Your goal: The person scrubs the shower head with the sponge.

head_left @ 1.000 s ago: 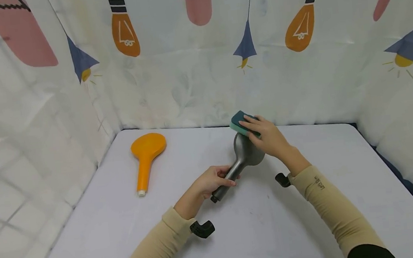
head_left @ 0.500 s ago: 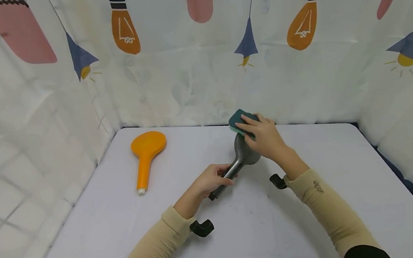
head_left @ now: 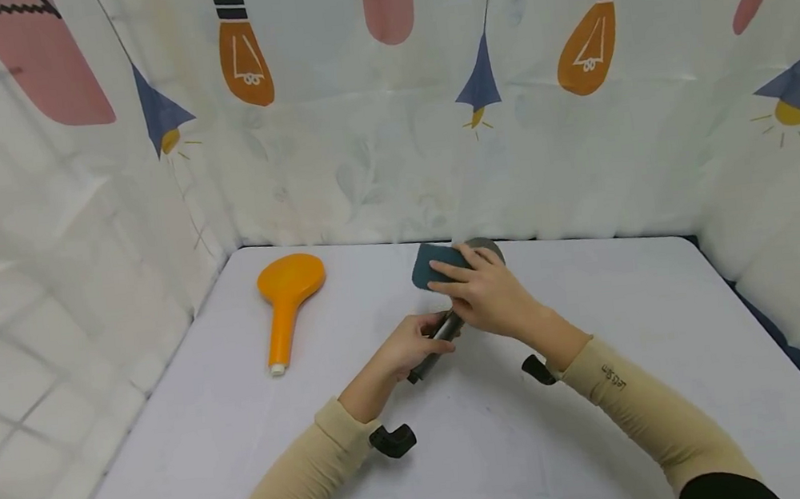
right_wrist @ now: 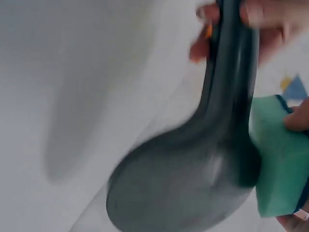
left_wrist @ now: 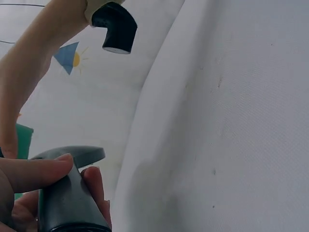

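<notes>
My left hand grips the handle of a dark grey shower head, thumb on top, and keeps it raised and slanting away over the table. My right hand holds a sponge with a dark teal scouring side and a light green foam side. In the right wrist view the foam lies against the shower head's neck, where handle and round head meet. From the head camera, the right hand covers most of that round head. An orange shower head with a white threaded end lies to the left.
The table has a white cover. A white curtain printed with bulbs and lamps hangs along its back edge and left side. Black wrist cameras stick out from both sleeves.
My right hand has moved the sponge from the far rim of the grey shower head down and left to its neck. The left hand stays nearly in place; the orange shower head lies still.
</notes>
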Available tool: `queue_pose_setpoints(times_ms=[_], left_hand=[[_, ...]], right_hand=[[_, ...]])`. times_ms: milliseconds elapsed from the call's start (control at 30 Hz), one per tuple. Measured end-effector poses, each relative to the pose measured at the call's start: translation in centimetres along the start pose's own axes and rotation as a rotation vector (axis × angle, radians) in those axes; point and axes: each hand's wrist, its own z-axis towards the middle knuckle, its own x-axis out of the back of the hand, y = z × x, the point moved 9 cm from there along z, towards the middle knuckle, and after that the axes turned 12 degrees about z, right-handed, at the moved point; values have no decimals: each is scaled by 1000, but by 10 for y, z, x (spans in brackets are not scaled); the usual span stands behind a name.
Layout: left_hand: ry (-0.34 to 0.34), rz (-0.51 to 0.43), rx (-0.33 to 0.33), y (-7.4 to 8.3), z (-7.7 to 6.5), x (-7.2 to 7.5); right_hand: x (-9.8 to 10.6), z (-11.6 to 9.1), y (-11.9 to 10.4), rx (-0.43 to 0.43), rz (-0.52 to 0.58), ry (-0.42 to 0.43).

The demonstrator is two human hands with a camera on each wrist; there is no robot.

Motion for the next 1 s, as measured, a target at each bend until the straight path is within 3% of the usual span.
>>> queue_pose_setpoints(times_ms=[100,267,333,400,533,733,867,933,1000], left_hand=[[1,15,7,1,0,-1],[33,27,10,-1,-1,0],[48,22,13,-2,0,1],[51,8,13,-3,0,3],[16,-61,-2,-2,2,1],[-22,-283,-10,-1,1,0],[-26,-433,6,-2,2,2],[-33,-498,9,-2,2,1],[-38,-558,11,-2,1,0]], right_hand=[[17,-1,34,-156,97,87],[27,-26,96,-503,393,201],[26,-36,111,-586,497,238],[24,-44,117,-615,554,272],[23,-47,106,-511,552,330],[18,-40,55,-144,384,302],[13,-42,31,64,336,267],[12,-45,29,112,322,262],[14,-50,34,108,318,285]])
